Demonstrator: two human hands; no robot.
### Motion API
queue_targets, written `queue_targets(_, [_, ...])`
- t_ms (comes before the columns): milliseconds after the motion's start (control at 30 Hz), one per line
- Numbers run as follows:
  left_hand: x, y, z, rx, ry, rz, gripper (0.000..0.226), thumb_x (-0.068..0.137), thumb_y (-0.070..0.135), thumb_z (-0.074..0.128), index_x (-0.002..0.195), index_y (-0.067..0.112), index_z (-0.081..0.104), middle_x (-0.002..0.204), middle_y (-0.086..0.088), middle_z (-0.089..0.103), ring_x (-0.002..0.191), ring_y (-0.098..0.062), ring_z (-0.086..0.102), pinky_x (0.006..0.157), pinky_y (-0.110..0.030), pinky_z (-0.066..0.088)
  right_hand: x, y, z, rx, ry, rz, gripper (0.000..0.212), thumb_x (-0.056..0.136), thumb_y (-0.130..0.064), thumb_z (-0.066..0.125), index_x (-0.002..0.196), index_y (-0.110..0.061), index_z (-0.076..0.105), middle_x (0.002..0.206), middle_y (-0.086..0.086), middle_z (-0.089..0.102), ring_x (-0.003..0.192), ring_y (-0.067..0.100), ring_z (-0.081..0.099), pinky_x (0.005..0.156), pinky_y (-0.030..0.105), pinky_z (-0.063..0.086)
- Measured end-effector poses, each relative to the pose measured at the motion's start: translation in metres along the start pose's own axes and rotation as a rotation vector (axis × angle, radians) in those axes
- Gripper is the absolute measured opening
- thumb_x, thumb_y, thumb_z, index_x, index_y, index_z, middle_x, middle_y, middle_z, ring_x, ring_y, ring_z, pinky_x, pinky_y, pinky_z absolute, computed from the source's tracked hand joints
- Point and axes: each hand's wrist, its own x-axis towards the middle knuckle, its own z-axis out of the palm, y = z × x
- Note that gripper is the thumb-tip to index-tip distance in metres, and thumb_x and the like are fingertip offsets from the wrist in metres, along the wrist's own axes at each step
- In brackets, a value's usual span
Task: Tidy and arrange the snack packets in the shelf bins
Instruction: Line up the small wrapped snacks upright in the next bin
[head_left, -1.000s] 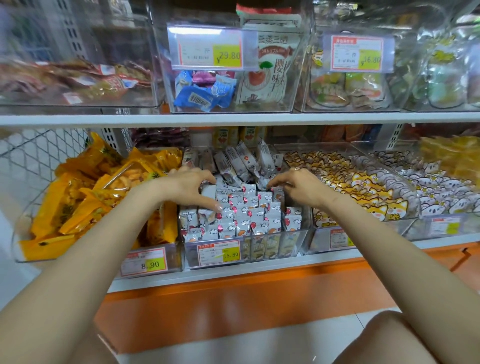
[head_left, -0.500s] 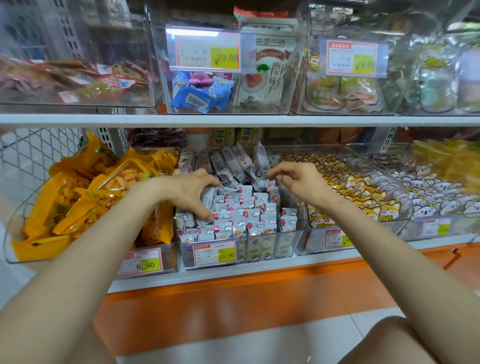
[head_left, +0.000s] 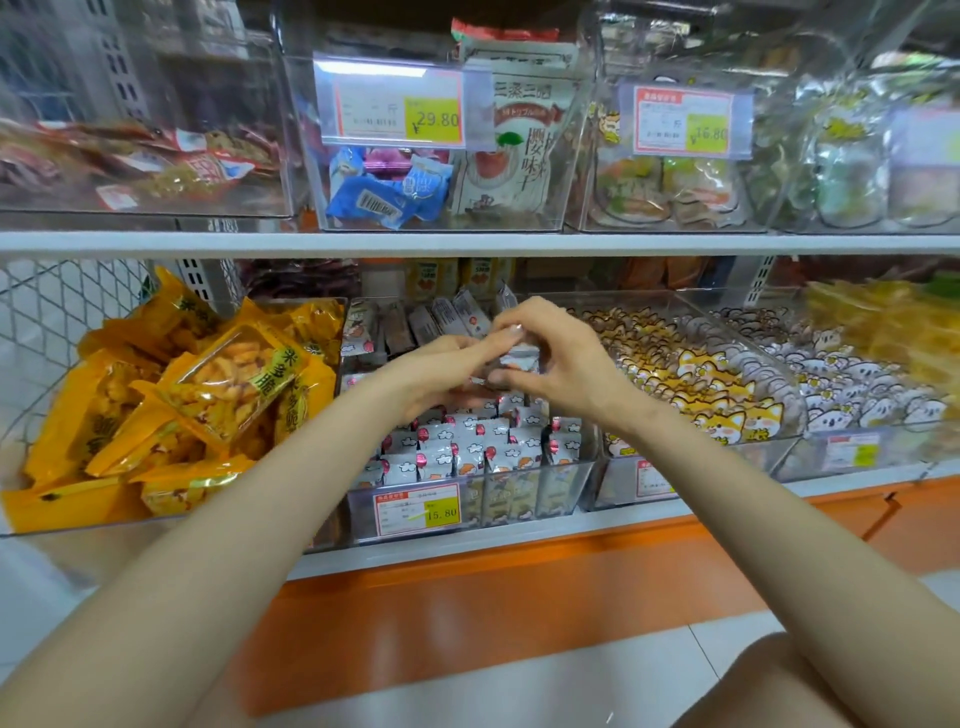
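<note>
Small silver-white snack packets (head_left: 470, 449) with red dots stand in rows in the clear middle bin (head_left: 561, 486) on the lower shelf. Both hands meet above the bin's middle. My right hand (head_left: 558, 358) pinches one silver packet (head_left: 519, 359) between thumb and fingers. My left hand (head_left: 441, 371) lies against it from the left, fingers stretched toward the same packet; its grip is partly hidden. More packets lean at the bin's back (head_left: 441, 322).
Yellow chip bags (head_left: 208, 384) fill the left bin. Dog-print packets (head_left: 696, 389) and koala-print packets (head_left: 872, 384) fill the bins to the right. The upper shelf (head_left: 467, 241) carries clear bins with price tags close overhead. An orange base panel (head_left: 493, 597) runs below.
Both hands rose from the packet rows and came together above the bin. The right hand now holds one silver packet lifted clear of the rows.
</note>
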Motion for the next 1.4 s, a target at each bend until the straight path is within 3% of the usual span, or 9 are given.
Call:
queue_targets(133, [0.009,0.001,0.010,0.158,0.048,0.074,0.092,0.061,0.081,0.043,0.124,0.015,0.048,0.123,-0.004,0.060,0.115,-0.023,0.056,0.104,-0.046,0.041,-0.011,0.009,-0.033,0.247,0.192,0.358,0.034,0.074,-0.012,0.078,0.102,-0.018,0.059,0.085,-0.008,0.059,0.075,0.006,0.055,0.067,0.018,0.045])
queue_targets(300, [0.022,-0.011,0.036,0.518,-0.007,0.295,0.032,0.083,0.030,0.068,0.108,0.013,0.058,0.111,-0.003,0.062,0.103,-0.016,0.058,0.092,-0.030,0.047,-0.031,0.030,-0.066,0.271,0.355,0.490,0.043,0.073,-0.013,0.079,0.105,-0.020,0.051,0.088,-0.005,0.059,0.075,0.003,0.057,0.063,0.016,0.049])
queue_targets(500, [0.034,-0.019,0.050,0.815,-0.286,0.223,0.056,0.086,0.033,0.066,0.133,0.015,0.040,0.137,-0.001,0.047,0.124,-0.014,0.046,0.096,-0.021,0.036,-0.052,0.036,-0.075,0.378,0.286,0.508,0.034,0.075,-0.005,0.076,0.092,-0.023,0.053,0.079,-0.001,0.059,0.071,0.008,0.056,0.063,0.021,0.048])
queue_targets(700, [0.044,-0.014,0.046,1.035,-0.406,0.173,0.054,0.089,0.045,0.057,0.134,0.019,0.044,0.126,0.001,0.040,0.125,-0.019,0.038,0.104,-0.031,0.032,-0.057,0.034,-0.080,0.498,0.207,0.502,0.028,0.080,0.001,0.068,0.095,-0.020,0.057,0.082,0.003,0.062,0.070,0.010,0.059,0.060,0.021,0.049])
queue_targets(933, [0.049,-0.009,0.039,0.998,-0.484,0.017,0.065,0.088,0.044,0.059,0.143,0.021,0.033,0.153,0.002,0.025,0.138,-0.017,0.027,0.110,-0.031,0.024,-0.053,0.025,-0.068,0.392,0.007,0.473,0.029,0.079,0.003,0.069,0.093,-0.021,0.060,0.088,0.005,0.063,0.076,0.019,0.059,0.067,0.025,0.051])
queue_targets(1067, [0.054,-0.008,0.039,0.966,-0.498,-0.004,0.056,0.087,0.036,0.063,0.134,0.017,0.038,0.127,-0.003,0.048,0.099,-0.018,0.056,0.083,-0.022,0.049,-0.049,0.023,-0.061,0.203,-0.098,0.450,0.025,0.079,-0.004,0.071,0.096,-0.020,0.063,0.090,0.011,0.064,0.079,0.027,0.058,0.073,0.031,0.049])
queue_targets(1167, [0.056,-0.005,0.039,0.924,-0.506,-0.009,0.045,0.087,0.028,0.064,0.123,0.015,0.040,0.112,0.000,0.047,0.061,-0.004,0.043,0.045,-0.008,0.037,-0.046,0.023,-0.055,0.039,-0.188,0.388,0.026,0.077,-0.010,0.074,0.101,-0.014,0.066,0.087,0.004,0.062,0.069,0.012,0.048,0.062,0.014,0.038])
queue_targets(1300, [0.056,-0.008,0.034,0.876,-0.496,0.029,0.037,0.085,0.031,0.068,0.105,0.015,0.041,0.085,0.005,0.039,0.068,-0.009,0.039,0.059,-0.015,0.036,-0.045,0.025,-0.048,-0.124,-0.281,0.395,0.034,0.075,-0.023,0.077,0.108,-0.021,0.068,0.092,0.003,0.055,0.088,0.018,0.047,0.075,0.030,0.037])
queue_targets(1400, [0.052,-0.012,0.027,0.842,-0.463,0.044,0.054,0.082,0.036,0.070,0.125,0.016,0.043,0.107,0.007,0.043,0.098,-0.012,0.046,0.086,-0.024,0.040,-0.045,0.027,-0.046,-0.216,-0.384,0.404,0.036,0.076,-0.030,0.075,0.110,-0.023,0.067,0.097,0.010,0.053,0.094,0.025,0.048,0.082,0.036,0.041])
